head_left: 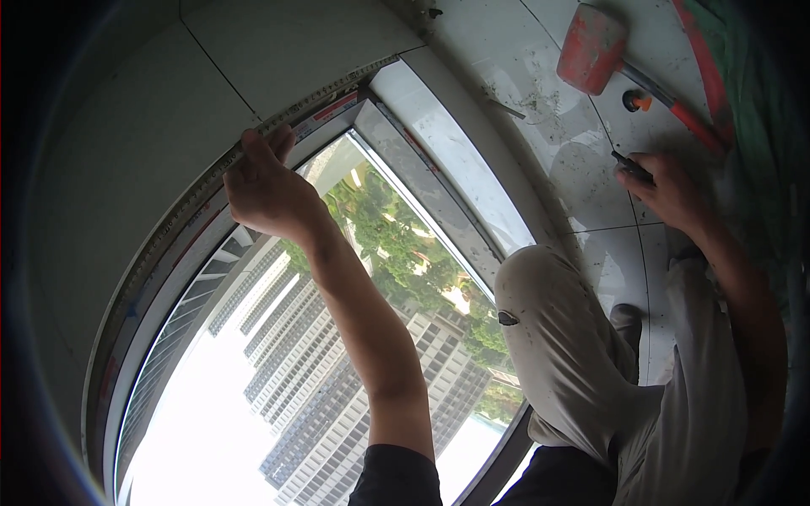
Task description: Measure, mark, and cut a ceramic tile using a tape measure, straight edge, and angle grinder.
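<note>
My left hand (pixel 263 187) is raised against the top of the window frame (pixel 169 244), its fingers pressed on a long ruler-like strip (pixel 329 91) that runs along the joint between frame and wall tile. My right hand (pixel 671 190) rests low on the tiled floor (pixel 582 181), fingers closed on a small dark tool (pixel 631 165). My bent knee in light trousers (pixel 557 329) sits between the two hands.
A red rubber mallet (pixel 593 48) with a red and dark handle lies on the dusty floor beyond my right hand. A small orange and black piece (pixel 636 101) lies beside it. Green fabric (pixel 751 110) is at the far right. Tall buildings and trees show through the glass (pixel 337 371).
</note>
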A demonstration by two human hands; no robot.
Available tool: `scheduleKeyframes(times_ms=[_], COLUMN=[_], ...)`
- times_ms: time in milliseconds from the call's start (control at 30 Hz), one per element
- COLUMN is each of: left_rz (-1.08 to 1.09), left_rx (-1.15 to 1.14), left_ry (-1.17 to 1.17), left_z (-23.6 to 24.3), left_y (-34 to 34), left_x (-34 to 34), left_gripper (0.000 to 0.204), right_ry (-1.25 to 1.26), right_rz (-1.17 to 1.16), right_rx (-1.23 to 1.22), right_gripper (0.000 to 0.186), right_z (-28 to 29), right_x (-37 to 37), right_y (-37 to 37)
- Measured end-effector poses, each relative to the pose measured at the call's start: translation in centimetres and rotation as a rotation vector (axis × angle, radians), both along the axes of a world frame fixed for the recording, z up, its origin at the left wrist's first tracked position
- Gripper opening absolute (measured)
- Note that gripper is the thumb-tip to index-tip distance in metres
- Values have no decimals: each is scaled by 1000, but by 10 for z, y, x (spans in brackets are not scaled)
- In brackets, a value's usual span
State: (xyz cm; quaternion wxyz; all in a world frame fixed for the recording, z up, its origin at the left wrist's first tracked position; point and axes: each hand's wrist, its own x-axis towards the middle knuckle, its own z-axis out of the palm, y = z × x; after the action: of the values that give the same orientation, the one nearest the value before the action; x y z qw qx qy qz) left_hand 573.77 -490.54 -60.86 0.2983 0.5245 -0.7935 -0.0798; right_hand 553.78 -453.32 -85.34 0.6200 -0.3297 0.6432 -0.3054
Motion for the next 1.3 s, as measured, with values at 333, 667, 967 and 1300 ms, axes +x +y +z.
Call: scheduleKeyframes(times_ms=[333,667,967,1300], left_rz=[-15,-31,-29,-61], left_rx=[5,-10,0,6], left_ry=[23,8,32,46], left_z=[-1,-1,-2,-3], left_y=[-1,-3,-2,-6], left_x=[1,1,1,6], left_gripper=[36,35,34,32], right_ry=[-33,2,-19,-19], right_rz=[-50,-69,-79,-75], right_rx=[35,31,24,50], right_gripper=[33,33,35,37], right_z=[1,5,-1,-1], right_x=[2,0,0,0], right_y=[1,0,2,1])
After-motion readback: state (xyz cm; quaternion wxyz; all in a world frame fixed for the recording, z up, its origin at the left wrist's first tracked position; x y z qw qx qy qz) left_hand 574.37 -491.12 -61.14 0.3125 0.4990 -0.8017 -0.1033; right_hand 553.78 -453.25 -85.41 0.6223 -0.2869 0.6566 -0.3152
